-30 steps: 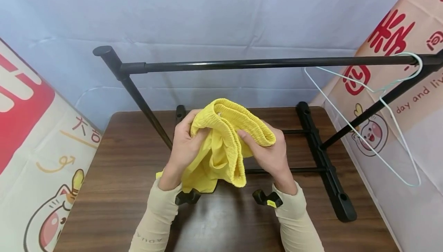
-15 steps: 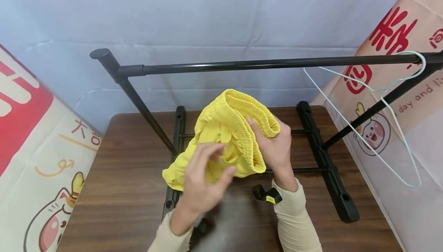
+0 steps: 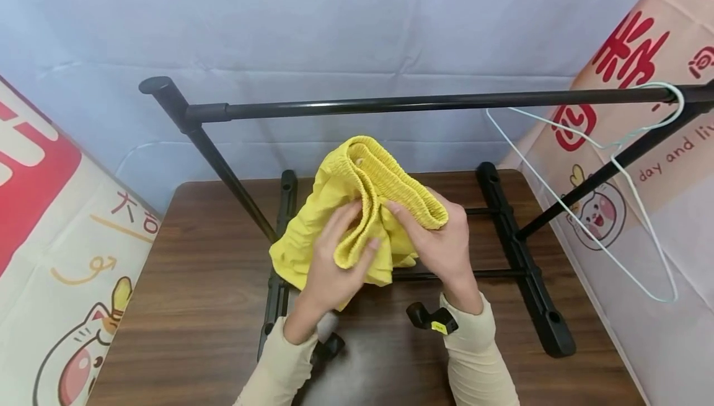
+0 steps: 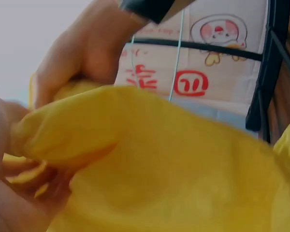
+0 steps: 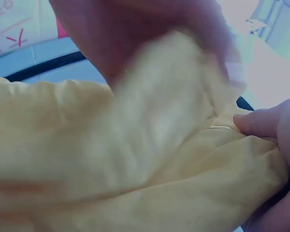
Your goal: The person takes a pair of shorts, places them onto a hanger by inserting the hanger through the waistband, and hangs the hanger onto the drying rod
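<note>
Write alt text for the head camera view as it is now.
A person's left hand and right hand grip a bunched yellow garment by its gathered band, above a brown table. A black rack stands on the table, with a thin pale hanger hooked on it at the picture's right.

Wrinkly pale-blue sheet for a back wall, cartoon-print banners either side, dark wood-grain table catching some soft glare.

black rack, plain yellow cloth in front of rack, pale mint hanger on rack's right, brown wood-grain table under rack
</note>
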### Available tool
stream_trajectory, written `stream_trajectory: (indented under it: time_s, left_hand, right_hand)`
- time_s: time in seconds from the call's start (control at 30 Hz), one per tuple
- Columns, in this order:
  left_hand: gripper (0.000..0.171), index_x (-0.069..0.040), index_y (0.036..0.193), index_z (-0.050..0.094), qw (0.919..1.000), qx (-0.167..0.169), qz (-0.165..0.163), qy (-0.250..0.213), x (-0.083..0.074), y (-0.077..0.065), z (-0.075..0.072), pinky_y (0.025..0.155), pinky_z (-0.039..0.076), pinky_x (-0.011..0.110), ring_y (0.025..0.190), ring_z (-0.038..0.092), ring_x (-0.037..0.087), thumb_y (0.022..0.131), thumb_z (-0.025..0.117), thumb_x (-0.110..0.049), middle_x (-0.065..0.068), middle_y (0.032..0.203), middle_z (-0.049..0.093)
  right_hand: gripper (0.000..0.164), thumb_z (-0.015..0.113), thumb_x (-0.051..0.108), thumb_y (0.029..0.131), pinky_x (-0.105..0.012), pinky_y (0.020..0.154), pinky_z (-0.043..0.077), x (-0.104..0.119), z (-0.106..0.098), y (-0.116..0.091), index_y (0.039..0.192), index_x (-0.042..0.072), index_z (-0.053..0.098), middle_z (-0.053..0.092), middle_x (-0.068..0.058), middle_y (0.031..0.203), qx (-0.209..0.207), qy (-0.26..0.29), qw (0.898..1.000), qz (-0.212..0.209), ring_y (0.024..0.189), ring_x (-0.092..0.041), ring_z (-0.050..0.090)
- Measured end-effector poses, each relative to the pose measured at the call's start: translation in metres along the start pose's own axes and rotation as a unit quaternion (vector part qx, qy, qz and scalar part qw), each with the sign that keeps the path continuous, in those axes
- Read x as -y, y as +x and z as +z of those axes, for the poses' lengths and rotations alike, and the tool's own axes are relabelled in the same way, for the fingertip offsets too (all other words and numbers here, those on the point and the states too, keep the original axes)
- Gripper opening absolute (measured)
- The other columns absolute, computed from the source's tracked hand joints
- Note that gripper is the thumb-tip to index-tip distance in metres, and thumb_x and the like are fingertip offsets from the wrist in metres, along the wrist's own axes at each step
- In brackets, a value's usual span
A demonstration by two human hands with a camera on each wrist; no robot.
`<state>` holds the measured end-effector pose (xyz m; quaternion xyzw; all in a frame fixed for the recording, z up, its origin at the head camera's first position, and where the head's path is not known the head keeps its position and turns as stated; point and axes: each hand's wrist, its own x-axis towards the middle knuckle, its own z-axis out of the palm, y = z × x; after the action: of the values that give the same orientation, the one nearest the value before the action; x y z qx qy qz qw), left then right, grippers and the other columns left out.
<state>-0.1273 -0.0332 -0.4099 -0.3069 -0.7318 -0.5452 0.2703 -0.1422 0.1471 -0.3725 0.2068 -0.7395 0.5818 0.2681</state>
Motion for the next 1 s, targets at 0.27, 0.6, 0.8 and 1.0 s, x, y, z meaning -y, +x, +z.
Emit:
stream_trajectory:
  time_s: [0.27,0.6,0.8,1.0]
  left_hand:
    - [0.032,-0.006,0.12,0.069,0.9944,-0.058,-0.03,0.084,0.029,0.01,-0.076,0.079,0.053,0.018,0.08,0.066,0.014,0.089,0.065,0.004,0.011,0.105,0.074]
    - [0.018,-0.009,0.104,0.07,0.9436,-0.117,-0.006,0.31,0.024,0.045,-0.105,0.072,0.057,0.039,0.093,0.067,0.023,0.098,0.062,-0.024,0.009,0.102,0.07]
    - [0.022,-0.006,0.114,0.066,0.9784,-0.11,-0.012,0.175,0.012,0.057,-0.095,0.075,0.056,0.019,0.089,0.069,0.015,0.097,0.062,-0.018,0.007,0.105,0.07]
    - [0.011,0.001,0.102,0.068,0.9563,-0.184,0.129,0.187,-0.006,0.069,-0.103,0.094,0.054,0.035,0.097,0.069,0.029,0.093,0.065,-0.004,0.016,0.1,0.072]
  right_hand:
    - [0.024,0.074,-0.007,0.081,-0.017,0.07,0.055,0.005,-0.043,0.016,0.105,-0.004,0.073,0.074,0.008,0.094,-0.084,-0.034,0.996,0.001,0.079,-0.004,0.069]
    - [0.021,0.085,0.01,0.075,-0.017,0.083,0.036,-0.004,-0.067,0.03,0.093,0.002,0.077,0.074,-0.013,0.086,-0.181,-0.201,0.962,-0.041,0.083,0.004,0.057]
    - [0.031,0.072,0.034,0.089,-0.012,0.06,0.052,0.0,-0.065,0.025,0.108,0.009,0.071,0.07,-0.005,0.08,-0.184,-0.188,0.958,0.114,0.061,0.007,0.064]
    - [0.031,0.06,0.015,0.096,-0.027,0.083,0.058,0.013,-0.065,0.027,0.115,-0.009,0.056,0.069,-0.013,0.112,-0.146,0.08,0.986,0.031,0.098,-0.018,0.074]
